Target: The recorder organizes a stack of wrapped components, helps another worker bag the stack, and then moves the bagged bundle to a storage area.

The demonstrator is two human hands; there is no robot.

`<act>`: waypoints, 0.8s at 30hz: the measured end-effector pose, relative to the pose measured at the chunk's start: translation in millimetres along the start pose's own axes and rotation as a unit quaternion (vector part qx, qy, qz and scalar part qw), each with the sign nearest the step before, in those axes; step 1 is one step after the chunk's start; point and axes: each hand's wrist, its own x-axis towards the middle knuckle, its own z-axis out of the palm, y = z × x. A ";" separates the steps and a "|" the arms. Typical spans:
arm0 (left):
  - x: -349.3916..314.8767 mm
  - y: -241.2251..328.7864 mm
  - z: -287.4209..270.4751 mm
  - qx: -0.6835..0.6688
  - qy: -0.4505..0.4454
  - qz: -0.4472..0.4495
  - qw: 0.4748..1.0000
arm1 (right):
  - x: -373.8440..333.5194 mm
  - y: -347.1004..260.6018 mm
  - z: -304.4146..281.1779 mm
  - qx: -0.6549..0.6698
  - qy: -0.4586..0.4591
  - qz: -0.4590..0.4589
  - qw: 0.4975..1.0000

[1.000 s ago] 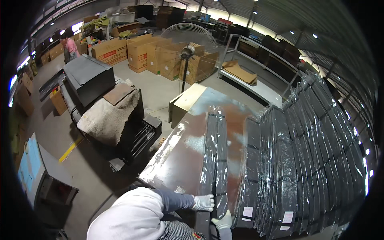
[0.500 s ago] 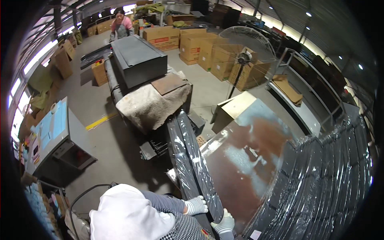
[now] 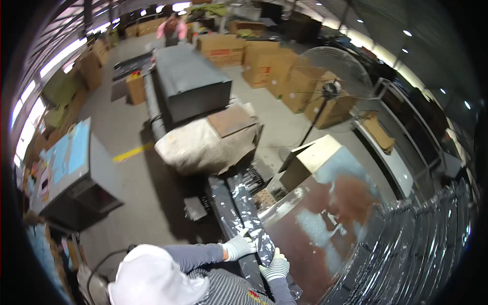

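Note:
Neither of my own hands shows in the head view. Close below, a co-worker in a white cap and checkered clothing bends over two long dark strips wrapped in shiny clear plastic. The co-worker's left hand, in a white striped glove, rests on the strips. Their right hand, gloved alike, grips the near end of the right-hand strip. The strips' far ends lie by a workbench covered with a beige cloth. Beside them is a worn brown and pale-blue tabletop.
Many plastic-wrapped dark strips lie at the right. A large grey metal box stands on the workbench. A pedestal fan and cartons stand beyond. A grey cabinet is at left; another person stands far back.
The view has swung, so the surroundings sit farther right and lower. The co-worker's gloved hands have moved up and left in the picture, along the wrapped strips.

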 end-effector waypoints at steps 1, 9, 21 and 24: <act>-2.2 -11.3 3.4 0.000 -0.005 -0.012 1.000 | 7.8 -10.8 -7.1 -0.013 0.003 -0.003 1.000; 27.3 -98.0 -67.8 0.122 -0.099 -0.095 0.983 | 77.9 -41.7 -76.0 0.042 0.205 -0.203 0.956; 165.2 -26.6 59.6 -0.136 -0.100 -0.116 0.979 | -137.0 135.3 -67.2 0.170 0.379 0.075 0.906; 180.4 84.1 83.9 -0.233 -0.053 -0.005 0.971 | -261.4 242.2 -72.6 0.049 0.510 0.291 0.808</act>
